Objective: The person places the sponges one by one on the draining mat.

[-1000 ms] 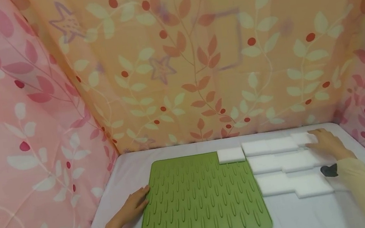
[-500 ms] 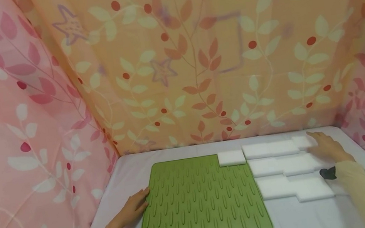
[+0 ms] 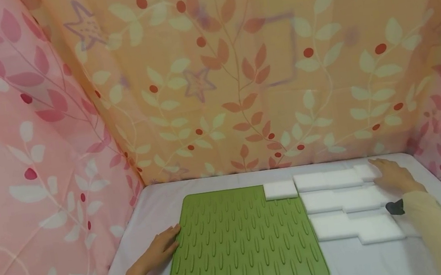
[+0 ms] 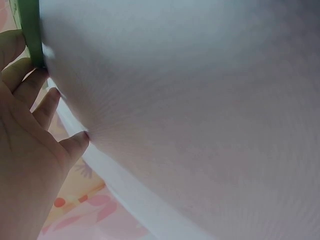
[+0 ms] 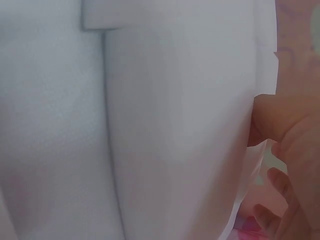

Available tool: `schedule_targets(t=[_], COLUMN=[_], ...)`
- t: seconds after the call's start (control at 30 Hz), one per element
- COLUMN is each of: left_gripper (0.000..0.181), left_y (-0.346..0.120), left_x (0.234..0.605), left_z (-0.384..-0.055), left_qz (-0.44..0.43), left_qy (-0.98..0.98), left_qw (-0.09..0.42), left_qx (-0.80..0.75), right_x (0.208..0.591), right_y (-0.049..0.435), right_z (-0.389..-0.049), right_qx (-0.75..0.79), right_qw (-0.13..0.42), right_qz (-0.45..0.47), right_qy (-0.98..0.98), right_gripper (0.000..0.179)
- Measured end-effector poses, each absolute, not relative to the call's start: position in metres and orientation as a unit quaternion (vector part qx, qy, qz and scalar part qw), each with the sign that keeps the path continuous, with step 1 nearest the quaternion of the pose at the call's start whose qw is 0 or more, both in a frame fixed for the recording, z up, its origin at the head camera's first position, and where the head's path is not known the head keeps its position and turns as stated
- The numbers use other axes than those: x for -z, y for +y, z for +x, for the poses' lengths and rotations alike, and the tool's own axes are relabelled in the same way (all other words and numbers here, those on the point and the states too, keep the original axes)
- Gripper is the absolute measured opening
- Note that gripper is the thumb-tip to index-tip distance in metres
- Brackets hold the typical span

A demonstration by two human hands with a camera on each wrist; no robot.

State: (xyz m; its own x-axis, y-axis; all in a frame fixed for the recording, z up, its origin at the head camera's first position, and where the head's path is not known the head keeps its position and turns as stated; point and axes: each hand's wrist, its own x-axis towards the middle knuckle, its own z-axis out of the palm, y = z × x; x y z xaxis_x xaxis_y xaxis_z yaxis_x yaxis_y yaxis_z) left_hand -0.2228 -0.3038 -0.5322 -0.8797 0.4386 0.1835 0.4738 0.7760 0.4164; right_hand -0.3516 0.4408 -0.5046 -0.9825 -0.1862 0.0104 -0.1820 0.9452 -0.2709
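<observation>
A green ridged mat point(image 3: 243, 242) with a tab at its near edge lies flat on the white-covered table. My left hand point(image 3: 156, 252) rests at its left edge, fingers extended and touching the rim; the left wrist view shows fingertips against the green edge point(image 4: 32, 37). One white sponge block point(image 3: 280, 190) sits on the mat's far right corner. Right of the mat, more white sponge blocks lie in three rows: far point(image 3: 328, 179), middle point(image 3: 321, 201) and near point(image 3: 336, 226). My right hand point(image 3: 395, 175) touches the far row's right end, its fingers spread in the right wrist view.
Floral cloth walls point(image 3: 211, 73) rise behind the table and on both sides. White tablecloth point(image 3: 366, 267) shows in front of the sponge rows. The blocks in the rows are slightly staggered, and my right forearm point(image 3: 440, 228) covers part of the near row's end.
The view shifts slightly. My right hand moves a little to the left at the far row's end. The left hand stays at the mat's edge.
</observation>
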Motion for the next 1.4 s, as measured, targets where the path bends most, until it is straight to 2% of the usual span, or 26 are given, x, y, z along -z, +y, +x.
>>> schedule_targets(t=[0.33, 0.67, 0.83, 1.07, 1.4], left_gripper=[0.048, 0.051, 0.050, 0.049, 0.050], left_y=[-0.302, -0.300, -0.301, -0.303, -0.303], left_x=[0.533, 0.533, 0.531, 0.534, 0.532], left_z=[-0.223, -0.226, -0.227, -0.229, -0.227], left_qz=[-0.259, -0.247, -0.251, -0.277, -0.246], left_qy=[-0.935, -0.937, -0.935, -0.926, -0.941], left_qw=[0.051, 0.028, 0.040, 0.089, 0.039], left_qx=[0.235, 0.244, 0.245, 0.242, 0.228], right_x=[0.515, 0.502, 0.501, 0.494, 0.486], right_y=[0.447, 0.445, 0.447, 0.448, 0.451], right_z=[-0.353, -0.343, -0.346, -0.347, -0.344], right_qx=[0.108, 0.096, 0.090, 0.091, 0.101], right_qw=[-0.007, -0.018, -0.035, -0.049, -0.078], right_qz=[-0.108, -0.114, -0.110, -0.103, -0.107], right_qy=[0.988, 0.989, 0.989, 0.989, 0.986], right_gripper=[0.067, 0.063, 0.063, 0.063, 0.067])
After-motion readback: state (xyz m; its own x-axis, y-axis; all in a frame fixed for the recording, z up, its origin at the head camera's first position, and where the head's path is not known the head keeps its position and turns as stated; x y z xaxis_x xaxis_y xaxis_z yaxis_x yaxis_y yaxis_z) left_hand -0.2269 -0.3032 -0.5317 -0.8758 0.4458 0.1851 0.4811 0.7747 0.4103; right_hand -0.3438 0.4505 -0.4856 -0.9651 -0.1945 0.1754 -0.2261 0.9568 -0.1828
